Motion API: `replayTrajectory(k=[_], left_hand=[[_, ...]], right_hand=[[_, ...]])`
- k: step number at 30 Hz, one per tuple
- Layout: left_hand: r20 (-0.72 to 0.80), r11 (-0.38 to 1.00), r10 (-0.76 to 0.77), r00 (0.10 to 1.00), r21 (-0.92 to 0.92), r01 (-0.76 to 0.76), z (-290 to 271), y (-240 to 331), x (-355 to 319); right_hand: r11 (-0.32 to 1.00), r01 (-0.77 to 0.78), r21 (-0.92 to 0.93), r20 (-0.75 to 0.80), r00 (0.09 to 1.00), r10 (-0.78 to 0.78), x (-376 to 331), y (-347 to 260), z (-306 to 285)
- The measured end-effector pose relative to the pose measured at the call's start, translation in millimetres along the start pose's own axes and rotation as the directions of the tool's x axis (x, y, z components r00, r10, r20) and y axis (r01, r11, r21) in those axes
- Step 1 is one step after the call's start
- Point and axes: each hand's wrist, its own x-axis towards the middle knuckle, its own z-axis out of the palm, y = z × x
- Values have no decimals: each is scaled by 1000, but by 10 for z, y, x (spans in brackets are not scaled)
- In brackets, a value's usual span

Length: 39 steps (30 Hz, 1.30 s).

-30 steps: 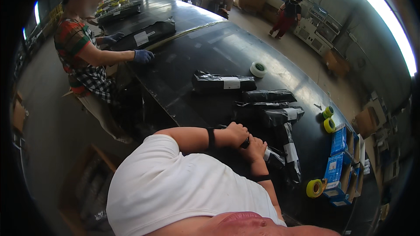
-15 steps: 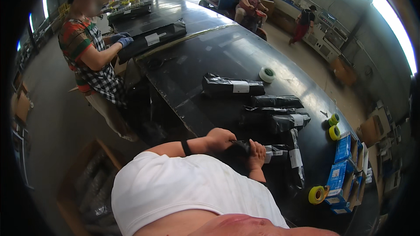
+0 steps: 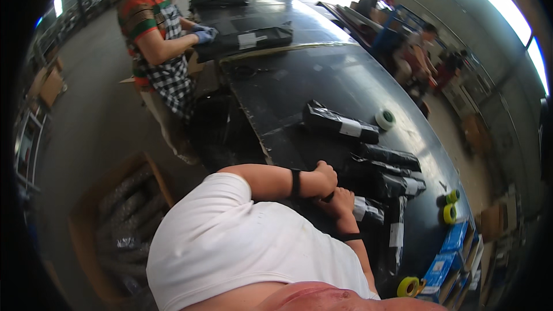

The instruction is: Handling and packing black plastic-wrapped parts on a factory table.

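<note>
At the table's near edge, my left hand (image 3: 326, 179) is closed in a fist, close against my right hand (image 3: 340, 200). A dark bit of plastic shows between them, and both hands grip the end of a black plastic package (image 3: 373, 212). Its white-labelled part lies just right of my right hand; my fingers hide the gripped end. Next to it a labelled black package (image 3: 396, 235) lies lengthwise. Beyond are more black packages (image 3: 391, 155), side by side, and a separate labelled one (image 3: 340, 122) farther off.
A white tape roll (image 3: 385, 119), yellow-green tape rolls (image 3: 450, 213) and blue boxes (image 3: 436, 273) line the table's right side. A carton (image 3: 79, 236) of bubble-wrapped tubes stands on the floor at left. A gloved co-worker (image 3: 158, 40) handles a long black package (image 3: 247, 41) across the table.
My view has swung, so the table and packages appear farther right. My hands have come closer together, and less of the dark plastic shows between them. The seated person at the back has turned.
</note>
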Motion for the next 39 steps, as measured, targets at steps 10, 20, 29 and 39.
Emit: replayTrajectory(k=[10, 20, 29, 39], left_hand=[[-57, 908, 256, 965, -328, -260, 169, -528, -478], [97, 236, -609, 787, -925, 297, 1635, -1627, -1064], [555, -952, -167, 815, -306, 14, 2389, -1500, -1367], [96, -523, -571, 816, -808, -271, 1693, -1585, -1652]], right_hand=[[977, 97, 190, -399, 917, -14, 94, 306, 411], [977, 129, 172, -225, 970, -89, 354, 332, 266], [771, -601, 212, -351, 689, 634, -166, 1498, 500], [505, -329, 798, -221, 620, 753, -2, 1830, 819]])
